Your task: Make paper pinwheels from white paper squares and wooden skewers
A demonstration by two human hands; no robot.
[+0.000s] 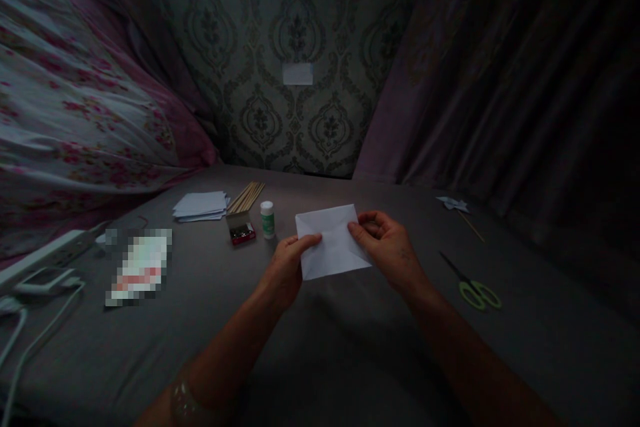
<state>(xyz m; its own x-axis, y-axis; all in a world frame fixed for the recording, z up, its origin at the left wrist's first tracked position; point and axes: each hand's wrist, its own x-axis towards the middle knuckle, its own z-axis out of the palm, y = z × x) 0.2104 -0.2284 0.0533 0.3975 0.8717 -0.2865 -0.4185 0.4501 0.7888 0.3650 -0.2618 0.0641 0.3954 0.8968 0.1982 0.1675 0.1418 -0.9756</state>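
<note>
A square white sheet of paper with faint diagonal creases is held up above the grey cloth. My left hand pinches its left edge, thumb on the front face and fingers hidden behind. On the right edge, my right hand grips it between thumb and curled fingers. Just left of the paper stands a white-and-green glue stick. Beside that is a small open box of dark metal bits, too small to make out. Scissors with green handles lie to the right of my right hand.
Behind the box lie several wooden sticks and a stack of white paper. A paper pinwheel on a stick rests at the far right. A power strip with white cables and a blurred packet occupy the left.
</note>
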